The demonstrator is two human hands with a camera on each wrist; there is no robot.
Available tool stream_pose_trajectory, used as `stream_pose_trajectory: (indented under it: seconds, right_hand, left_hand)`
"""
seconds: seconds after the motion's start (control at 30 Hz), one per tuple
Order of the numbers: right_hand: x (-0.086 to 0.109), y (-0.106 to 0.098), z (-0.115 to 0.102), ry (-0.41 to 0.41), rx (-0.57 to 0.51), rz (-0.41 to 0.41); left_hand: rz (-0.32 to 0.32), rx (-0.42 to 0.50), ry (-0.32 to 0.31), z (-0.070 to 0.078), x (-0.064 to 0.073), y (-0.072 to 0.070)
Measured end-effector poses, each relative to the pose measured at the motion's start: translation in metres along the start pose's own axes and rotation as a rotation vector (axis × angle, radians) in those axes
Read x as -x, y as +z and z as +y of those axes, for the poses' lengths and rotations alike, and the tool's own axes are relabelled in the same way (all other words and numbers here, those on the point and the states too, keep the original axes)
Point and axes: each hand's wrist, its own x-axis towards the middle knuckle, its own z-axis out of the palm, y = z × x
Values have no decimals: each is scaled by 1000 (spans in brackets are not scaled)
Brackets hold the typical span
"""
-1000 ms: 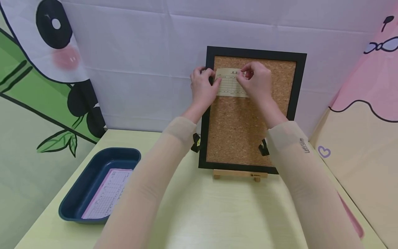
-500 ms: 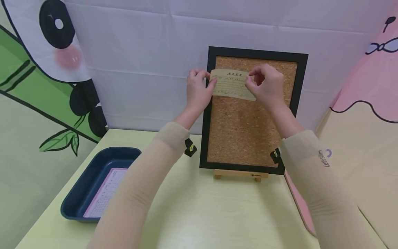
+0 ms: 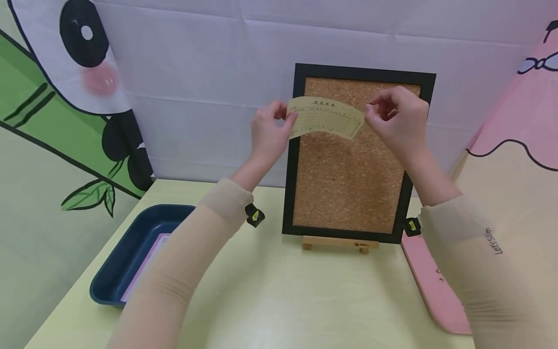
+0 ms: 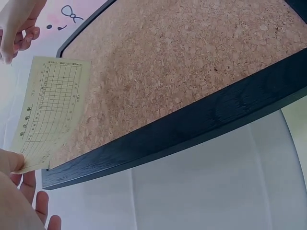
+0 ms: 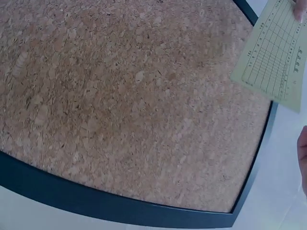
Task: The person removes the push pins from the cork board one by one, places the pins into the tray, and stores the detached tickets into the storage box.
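Note:
My left hand (image 3: 271, 131) pinches the left end of a yellowish printed receipt slip (image 3: 324, 115) between thumb and fingers. The slip bows in front of the upper part of a black-framed corkboard (image 3: 348, 184); in the left wrist view the slip's free end (image 4: 62, 79) stands off the cork. My right hand (image 3: 401, 121) is just beyond the slip's right end, thumb and fingertips pinched together. In the left wrist view that hand (image 4: 19, 24) is apart from the slip, and a thin point like a pin (image 4: 10, 63) shows at its fingertips.
The corkboard leans on a small wooden easel (image 3: 340, 242) on the pale table (image 3: 279, 300). At left is a dark blue tray (image 3: 113, 271) holding pink-edged printed paper, partly behind the left sleeve. A pink board (image 3: 431, 291) with small shiny bits lies at right.
The right hand has moved right, off the slip's top right corner. The left hand has drawn the slip leftward, and it now curves away from the cork and overlaps the left frame.

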Motion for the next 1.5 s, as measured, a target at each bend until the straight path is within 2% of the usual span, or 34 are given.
stream_pose_trajectory:
  seconds: [0.43,0.87,1.03,1.2,1.5]
  right_hand:
    - [15,-36,-13,49,-38,12]
    - [30,-68,-15,159,-47,35]
    - [39,-79,-15,210,-54,64]
    - [50,-93,-16,208,-42,87]
    - [73,-116,-13,239,-38,100]
  left_hand:
    - [7,33,30,7,18,-25]
    - [-34,64,1,10,33,-46]
    - [-56,64,7,13,40,-56]
    - [-66,69,-7,15,48,-69]
    - [-62,65,-24,8,60,-92]
